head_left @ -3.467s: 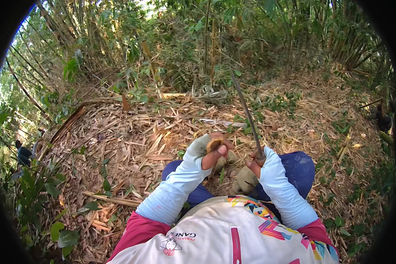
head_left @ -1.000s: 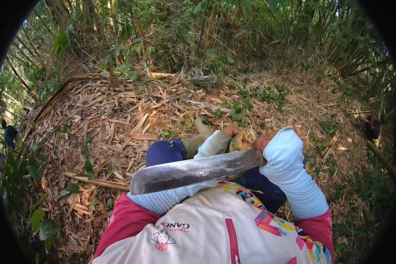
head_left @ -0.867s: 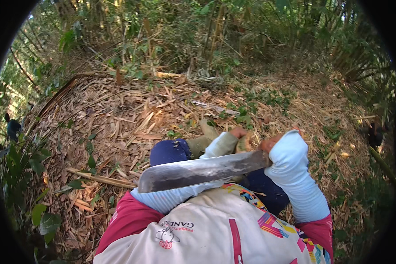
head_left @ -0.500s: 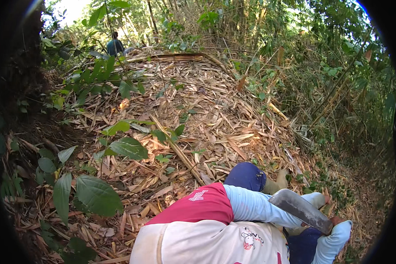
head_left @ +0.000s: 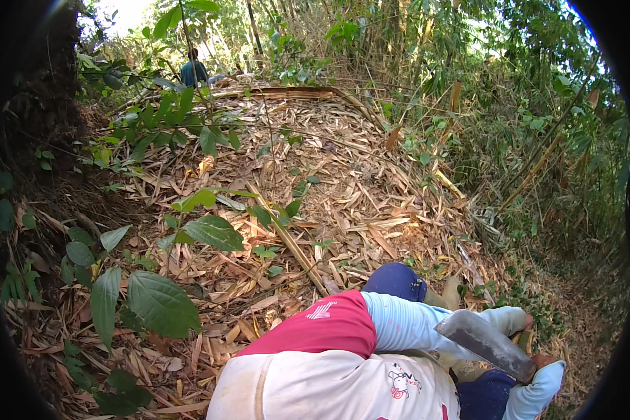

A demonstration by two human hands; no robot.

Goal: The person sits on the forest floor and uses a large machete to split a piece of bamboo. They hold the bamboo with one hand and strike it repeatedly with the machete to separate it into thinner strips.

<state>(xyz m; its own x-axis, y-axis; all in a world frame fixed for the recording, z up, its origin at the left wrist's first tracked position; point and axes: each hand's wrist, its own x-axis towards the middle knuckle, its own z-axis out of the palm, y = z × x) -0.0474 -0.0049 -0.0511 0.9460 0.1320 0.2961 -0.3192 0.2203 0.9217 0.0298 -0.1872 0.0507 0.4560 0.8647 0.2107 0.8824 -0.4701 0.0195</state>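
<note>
At the lower right, my right hand (head_left: 543,361) is closed around the handle end of a machete (head_left: 486,344). Its broad, dark grey blade points up and left, across my light blue left sleeve (head_left: 406,323). Just beyond the blade, my left hand (head_left: 528,322) shows only in small part, and its fingers are hidden. Beside that hand is a yellowish-green piece (head_left: 522,340), too little seen to name. Both my knees are bent in dark blue trousers (head_left: 395,281), and an olive boot (head_left: 446,294) stands past the left knee.
Dry bamboo litter (head_left: 329,182) covers the mound ahead, with a long pole (head_left: 287,238) lying across it. Large-leaved plants (head_left: 162,304) rise at the left. Bamboo thicket (head_left: 539,140) lines the right. A person in a dark top (head_left: 194,73) is far off at the back left.
The view has shifted slightly, so the surroundings sit a little farther right and lower. The machete and both hands also appear slightly farther right, with the right hand still gripping the machete.
</note>
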